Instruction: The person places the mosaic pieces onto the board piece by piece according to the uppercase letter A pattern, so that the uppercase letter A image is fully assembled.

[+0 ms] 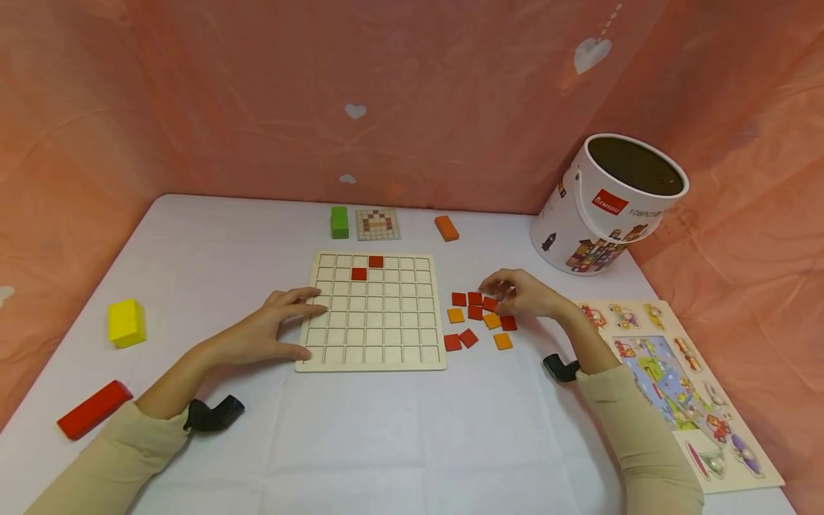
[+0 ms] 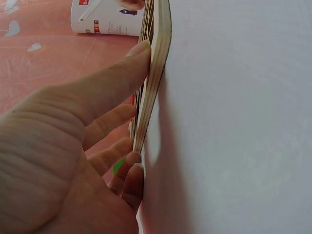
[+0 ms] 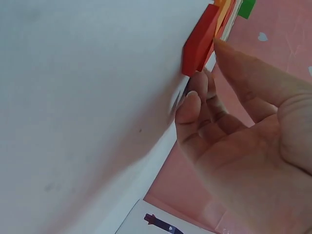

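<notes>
Widely spread, left grip (image 1: 262, 332) touches gridded board (image 1: 374, 315); right grip (image 1: 526, 295) half-spread over red tiles (image 1: 475, 312), cannot tell if pinching

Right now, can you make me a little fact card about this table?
Left hand: touches left edge of grid board
Right hand: at loose red and orange tiles; grip unclear
On board: two red tiles
Behind board: green block, pattern card, orange block
Far left: yellow block, red block
Far right: bucket, picture puzzle
</notes>
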### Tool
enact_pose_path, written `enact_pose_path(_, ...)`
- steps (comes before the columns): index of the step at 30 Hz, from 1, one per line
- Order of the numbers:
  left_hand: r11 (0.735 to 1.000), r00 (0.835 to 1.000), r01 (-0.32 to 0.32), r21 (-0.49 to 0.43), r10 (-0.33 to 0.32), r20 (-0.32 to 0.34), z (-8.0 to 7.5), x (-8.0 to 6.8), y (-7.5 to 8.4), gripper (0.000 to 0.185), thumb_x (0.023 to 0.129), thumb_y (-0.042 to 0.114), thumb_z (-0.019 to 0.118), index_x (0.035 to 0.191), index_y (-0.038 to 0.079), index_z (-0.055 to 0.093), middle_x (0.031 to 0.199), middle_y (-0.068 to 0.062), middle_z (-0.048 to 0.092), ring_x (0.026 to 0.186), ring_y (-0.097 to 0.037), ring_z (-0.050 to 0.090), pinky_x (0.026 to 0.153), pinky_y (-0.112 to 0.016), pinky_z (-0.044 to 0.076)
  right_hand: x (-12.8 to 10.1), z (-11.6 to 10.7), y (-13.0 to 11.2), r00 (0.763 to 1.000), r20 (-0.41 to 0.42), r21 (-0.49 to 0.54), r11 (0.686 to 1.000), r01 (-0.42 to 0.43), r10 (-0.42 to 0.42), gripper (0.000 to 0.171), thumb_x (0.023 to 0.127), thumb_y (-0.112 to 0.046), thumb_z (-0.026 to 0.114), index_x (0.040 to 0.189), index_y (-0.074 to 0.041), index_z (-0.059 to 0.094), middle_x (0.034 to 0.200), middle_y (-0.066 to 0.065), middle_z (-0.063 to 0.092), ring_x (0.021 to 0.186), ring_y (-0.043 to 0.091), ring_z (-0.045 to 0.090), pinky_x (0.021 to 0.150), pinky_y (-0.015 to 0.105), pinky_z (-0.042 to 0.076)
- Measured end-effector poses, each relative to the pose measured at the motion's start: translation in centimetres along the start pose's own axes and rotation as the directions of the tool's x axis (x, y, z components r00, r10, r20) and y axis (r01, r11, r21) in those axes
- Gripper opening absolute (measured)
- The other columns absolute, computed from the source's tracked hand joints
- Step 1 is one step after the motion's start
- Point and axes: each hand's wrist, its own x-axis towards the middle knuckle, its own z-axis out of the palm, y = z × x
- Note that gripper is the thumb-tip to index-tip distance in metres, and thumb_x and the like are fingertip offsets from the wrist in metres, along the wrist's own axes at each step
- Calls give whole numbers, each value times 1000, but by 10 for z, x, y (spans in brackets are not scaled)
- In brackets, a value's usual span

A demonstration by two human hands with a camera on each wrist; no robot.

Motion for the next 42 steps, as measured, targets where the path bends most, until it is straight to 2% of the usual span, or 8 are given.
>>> enact_pose_path(11, 1000, 1000, 5, -5, -5, 5, 3, 1, -2, 74, 79, 33, 85, 139, 3, 56, 157, -16, 30, 139, -38, 22, 105, -65, 26, -1, 4, -1, 1000, 0, -19, 1000, 12, -12, 29, 84, 8, 71, 112, 9, 63, 100, 17, 62, 89, 29, 53, 76, 26, 47)
enact_pose_path(20, 1000, 1000, 4, -5, -4, 10, 3, 2, -2, 74, 80, 34, 85, 140, 3, 56, 158, -15, 28, 140, -39, 21, 105, -65, 26, 4, 2, -3, 1000, 3, -24, 1000, 16, -15, 17, 84, 7, 71, 99, 5, 63, 89, 12, 60, 82, 25, 52, 71, 25, 45)
enact_pose_path(23, 1000, 1000, 12, 3, -12, 12, 2, 2, -1, 74, 80, 35, 84, 140, 3, 55, 158, -15, 28, 140, -39, 21, 105, -65, 27, 17, 1, -9, 1000, -25, 4, 1000, 10, -10, 16, 87, 5, 70, 102, 6, 63, 92, 14, 61, 82, 26, 52, 69, 24, 46)
enact_pose_path(28, 1000, 1000, 16, 13, -16, 6, 0, 1, -1, 74, 80, 34, 85, 140, 3, 56, 157, -15, 29, 139, -38, 23, 104, -65, 27, 56, 5, -35, 998, -49, 35, 999, 38, -37, 15, 90, 6, 66, 105, 8, 63, 101, 17, 63, 86, 26, 57, 73, 24, 49)
enact_pose_path(35, 1000, 1000, 4, 15, -4, 3, 0, 1, 0, 74, 80, 34, 85, 140, 3, 56, 157, -15, 30, 138, -38, 24, 104, -64, 28, 110, 21, -71, 994, 36, 65, 992, 105, -108, 12, 92, 8, 63, 104, 9, 63, 92, 14, 63, 76, 23, 58, 67, 29, 51)
enact_pose_path(40, 1000, 1000, 2, 13, -2, 3, 0, 0, 1, 74, 80, 33, 85, 140, 3, 56, 157, -15, 30, 138, -38, 24, 104, -64, 28, 132, 36, -85, 988, 74, 53, 990, 131, -135, 11, 91, 10, 63, 101, 8, 65, 91, 13, 61, 83, 19, 54, 75, 27, 48)
enact_pose_path(42, 1000, 1000, 2, 12, -2, 3, -1, 0, 1, 73, 80, 33, 85, 140, 3, 56, 157, -15, 30, 138, -39, 23, 104, -64, 28, 138, 41, -88, 986, 96, 59, 989, 133, -138, 12, 91, 11, 62, 102, 8, 65, 89, 14, 60, 80, 21, 56, 74, 28, 50)
